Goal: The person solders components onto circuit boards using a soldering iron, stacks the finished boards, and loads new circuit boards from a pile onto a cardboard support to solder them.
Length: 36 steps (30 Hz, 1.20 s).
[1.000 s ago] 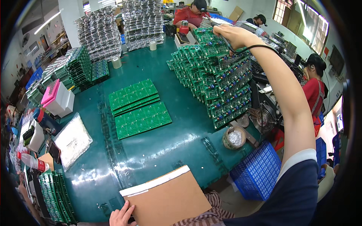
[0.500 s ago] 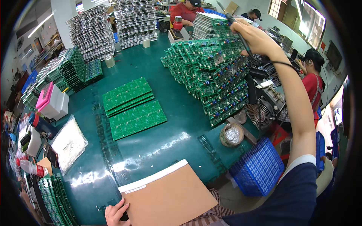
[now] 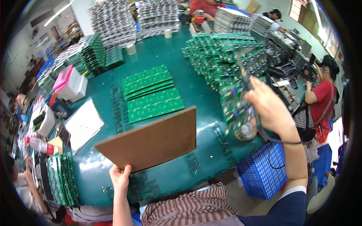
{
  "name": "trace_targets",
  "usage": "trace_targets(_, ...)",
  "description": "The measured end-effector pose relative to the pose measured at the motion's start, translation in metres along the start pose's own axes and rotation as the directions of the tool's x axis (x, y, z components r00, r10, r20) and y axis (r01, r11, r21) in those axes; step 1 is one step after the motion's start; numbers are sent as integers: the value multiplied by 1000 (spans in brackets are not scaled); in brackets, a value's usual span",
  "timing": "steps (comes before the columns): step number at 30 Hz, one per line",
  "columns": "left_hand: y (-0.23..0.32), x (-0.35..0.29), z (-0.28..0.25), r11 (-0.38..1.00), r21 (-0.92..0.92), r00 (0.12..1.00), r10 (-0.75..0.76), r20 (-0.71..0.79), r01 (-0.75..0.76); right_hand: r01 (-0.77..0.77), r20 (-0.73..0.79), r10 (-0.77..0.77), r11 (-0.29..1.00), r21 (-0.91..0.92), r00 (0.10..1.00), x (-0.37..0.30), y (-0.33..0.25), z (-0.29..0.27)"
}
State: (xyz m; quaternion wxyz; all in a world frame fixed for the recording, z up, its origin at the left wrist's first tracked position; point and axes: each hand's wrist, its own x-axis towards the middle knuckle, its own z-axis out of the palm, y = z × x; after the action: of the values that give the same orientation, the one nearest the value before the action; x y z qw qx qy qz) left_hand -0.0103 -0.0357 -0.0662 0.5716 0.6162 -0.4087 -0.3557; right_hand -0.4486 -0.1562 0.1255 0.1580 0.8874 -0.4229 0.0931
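My left hand [image 3: 120, 177] pinches the near edge of a brown rectangular board [image 3: 152, 141], thumb on its face. The board is tilted up over the green-topped table. In my right hand [image 3: 269, 105] is a soldering iron [image 3: 246, 77], its tip pointing up and away and its cable crossing my wrist. Motion blurs this hand. Just left of it are green circuit boards [image 3: 235, 103] with blue parts, at the near end of a fanned stack [image 3: 215, 56]; I cannot tell whether the hand touches them. Two groups of green panels [image 3: 154, 105] lie beyond the brown board.
A round pot with silvery filling [image 3: 246, 132] stands at the table's right edge, above a blue plastic basket [image 3: 262, 169]. At left are a white plastic bag [image 3: 85, 122], a bottle [image 3: 41, 146] and upright circuit boards [image 3: 62, 179]. Other people sit around the table.
My left hand has lifted and tilted the brown board away from the near edge. My right hand has come down and nearer with the soldering iron. The whole view has shifted.
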Motion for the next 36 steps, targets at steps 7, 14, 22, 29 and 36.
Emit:
trace_targets(7, 17, -12, -97, 970, -219, 983, 68, -173, -105, 242, 114, -260, 959, 150, 959, 24, -89, 48)
trace_targets(14, 27, -45, -148, 960, -201, 966, -222, -133, 193, 277, 24, -293, 925, 261, 956, 68, -110, 61)
trace_targets(22, 53, -81, -46, 800, 438, 883, -469, 32, 410, 247, -3, -258, 921, 302, 966, 73, -111, 77)
trace_targets(29, 89, -44, -19, 649, 756, 997, 48, 67, -82, 279, 26, -305, 899, 336, 952, 59, -140, 75)
trace_targets(36, 96, -22, 32, 912, 151, 737, -398, 547, 380, 306, 28, -343, 870, 387, 939, 55, -159, 66)
